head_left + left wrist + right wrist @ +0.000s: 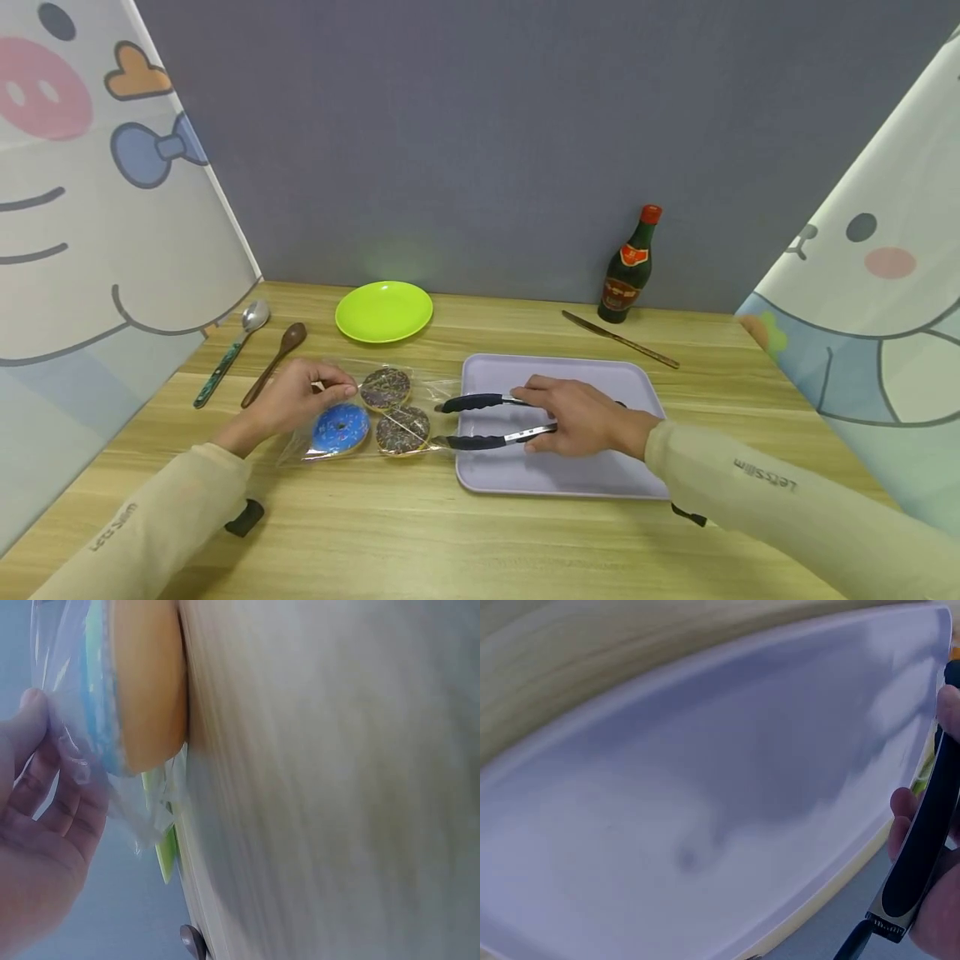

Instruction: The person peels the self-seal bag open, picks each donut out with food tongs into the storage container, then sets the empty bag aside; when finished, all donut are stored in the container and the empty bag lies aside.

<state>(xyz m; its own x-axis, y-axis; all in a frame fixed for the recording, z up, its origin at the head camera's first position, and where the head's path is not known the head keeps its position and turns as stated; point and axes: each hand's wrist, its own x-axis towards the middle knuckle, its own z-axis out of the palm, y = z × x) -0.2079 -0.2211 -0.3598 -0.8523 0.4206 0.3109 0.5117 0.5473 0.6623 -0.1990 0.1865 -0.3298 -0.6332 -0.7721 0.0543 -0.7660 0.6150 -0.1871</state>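
My left hand pinches the upper edge of a clear plastic bag between thumb and fingers. Inside lie a blue sprinkled donut and two dark chocolate ones with sprinkles, one farther back and the other nearer. In the left wrist view, the film is drawn up off the blue donut's orange side. Above a lavender tray, my right hand holds tongs by their black handle. Their black tips stand apart, pointing left and overlapping the bag's right end.
Behind the bag is a lime-green plate. A metal spoon with a patterned handle and a brown wooden spoon lie at left. A knife rests beyond the tray, near a dark green bottle standing by the grey back panel.
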